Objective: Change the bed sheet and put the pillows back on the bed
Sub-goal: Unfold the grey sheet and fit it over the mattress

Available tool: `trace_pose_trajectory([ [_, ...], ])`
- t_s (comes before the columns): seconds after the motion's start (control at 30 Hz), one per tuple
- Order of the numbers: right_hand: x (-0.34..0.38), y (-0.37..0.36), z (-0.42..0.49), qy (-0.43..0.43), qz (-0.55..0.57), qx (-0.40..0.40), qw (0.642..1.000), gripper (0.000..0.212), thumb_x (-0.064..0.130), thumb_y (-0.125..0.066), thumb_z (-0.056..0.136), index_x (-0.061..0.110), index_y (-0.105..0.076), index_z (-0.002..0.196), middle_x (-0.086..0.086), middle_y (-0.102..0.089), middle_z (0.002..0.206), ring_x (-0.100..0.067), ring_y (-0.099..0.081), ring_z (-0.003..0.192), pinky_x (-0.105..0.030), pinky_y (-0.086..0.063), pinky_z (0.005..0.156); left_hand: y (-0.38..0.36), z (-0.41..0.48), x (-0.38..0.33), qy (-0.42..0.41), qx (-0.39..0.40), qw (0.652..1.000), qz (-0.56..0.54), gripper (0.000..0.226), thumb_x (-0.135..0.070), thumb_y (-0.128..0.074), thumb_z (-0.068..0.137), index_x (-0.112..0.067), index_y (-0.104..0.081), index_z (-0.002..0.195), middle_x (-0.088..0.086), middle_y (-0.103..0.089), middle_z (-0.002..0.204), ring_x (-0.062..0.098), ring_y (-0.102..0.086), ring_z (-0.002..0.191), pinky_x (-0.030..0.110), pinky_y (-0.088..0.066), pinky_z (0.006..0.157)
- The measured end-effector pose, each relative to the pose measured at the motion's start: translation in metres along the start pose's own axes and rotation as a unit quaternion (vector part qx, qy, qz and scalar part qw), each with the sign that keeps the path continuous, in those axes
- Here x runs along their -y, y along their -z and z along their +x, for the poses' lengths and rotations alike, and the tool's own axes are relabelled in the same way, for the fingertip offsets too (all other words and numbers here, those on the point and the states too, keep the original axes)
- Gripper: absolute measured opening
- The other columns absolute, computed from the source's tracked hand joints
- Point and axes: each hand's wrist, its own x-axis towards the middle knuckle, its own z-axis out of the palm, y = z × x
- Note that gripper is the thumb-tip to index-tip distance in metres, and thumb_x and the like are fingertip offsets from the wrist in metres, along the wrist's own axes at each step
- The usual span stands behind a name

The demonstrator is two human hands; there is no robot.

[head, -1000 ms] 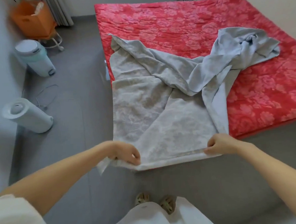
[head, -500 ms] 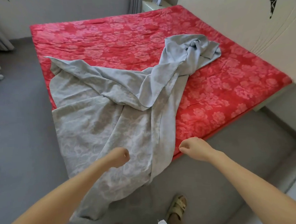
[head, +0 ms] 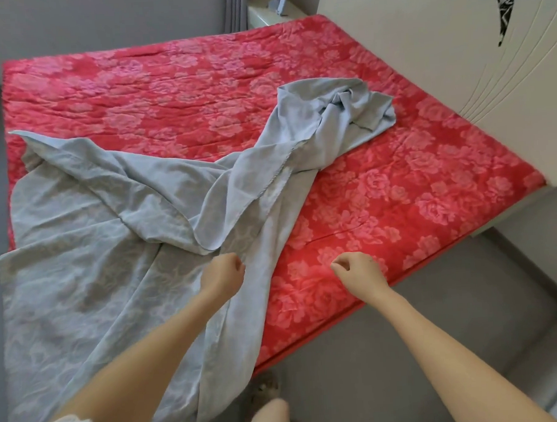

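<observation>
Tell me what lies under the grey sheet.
The red floral quilt runs beneath the grey sheet; its near-left corner is covered, so nothing else there can be seen.

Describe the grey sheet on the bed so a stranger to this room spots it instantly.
Find the big red floral bed. The grey sheet lies rumpled across its near left part and hangs over the edge, one end bunched mid-bed. It is the only pale, faintly patterned cloth on that red.

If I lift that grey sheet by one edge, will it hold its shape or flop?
Probably floppy: the grey sheet lies in soft folds and drapes over the edge of the bed. Likely light, since it bunches into a thin twist. It would probably drag rather than lift whole.
</observation>
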Motion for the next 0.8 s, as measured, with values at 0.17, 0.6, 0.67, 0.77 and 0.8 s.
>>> trace_pose_trajectory([
  [0.17,-0.008,0.017,0.090,-0.003,-0.001,-0.008,1.000,0.020,0.018,-0.053,0.091,0.013,-0.072,0.094,-0.003,-0.071,0.097,-0.022,-0.062,0.096,-0.033,-0.046,0.080,0.000,0.081,-0.019,0.037,-0.003,0.999,0.016,0.026,-0.021,-0.047,0.094,-0.006,-0.055,0.075,0.007,-0.056,0.075,0.025,-0.054,0.072,0.029,-0.038,0.058],
  [0.6,-0.021,0.020,0.340,0.064,-0.072,0.013,0.995,0.027,0.025,-0.050,0.094,0.017,-0.060,0.118,-0.004,-0.067,0.109,-0.025,-0.060,0.104,-0.035,-0.046,0.081,-0.049,0.240,-0.022,0.133,-0.016,0.991,-0.026,0.022,-0.020,-0.050,0.094,-0.002,-0.061,0.100,0.014,-0.062,0.100,0.031,-0.058,0.091,0.039,-0.050,0.075],
  [0.67,-0.020,0.012,0.383,0.082,-0.110,-0.001,0.991,0.031,0.025,-0.049,0.095,0.016,-0.055,0.124,-0.007,-0.065,0.113,-0.029,-0.058,0.107,-0.035,-0.045,0.080,-0.061,0.256,-0.015,0.166,-0.022,0.986,-0.010,0.026,-0.024,-0.050,0.094,-0.002,-0.056,0.107,0.015,-0.061,0.103,0.032,-0.057,0.093,0.040,-0.050,0.074],
  [0.77,-0.019,-0.005,0.450,0.121,-0.202,-0.020,0.972,0.037,0.018,-0.045,0.096,0.016,-0.044,0.133,-0.011,-0.061,0.115,-0.033,-0.057,0.106,-0.036,-0.043,0.073,-0.080,0.275,-0.007,0.179,0.002,0.980,0.087,0.030,-0.031,-0.054,0.092,-0.009,-0.049,0.112,0.011,-0.054,0.104,0.029,-0.052,0.095,0.036,-0.043,0.062],
  [0.8,-0.019,-0.011,0.473,0.132,-0.230,-0.021,0.964,0.039,0.013,-0.043,0.096,0.016,-0.040,0.135,-0.012,-0.062,0.113,-0.034,-0.057,0.102,-0.035,-0.040,0.069,-0.084,0.281,-0.006,0.181,0.021,0.974,0.133,0.031,-0.033,-0.056,0.091,-0.012,-0.047,0.112,0.009,-0.052,0.105,0.028,-0.050,0.096,0.034,-0.039,0.060],
])
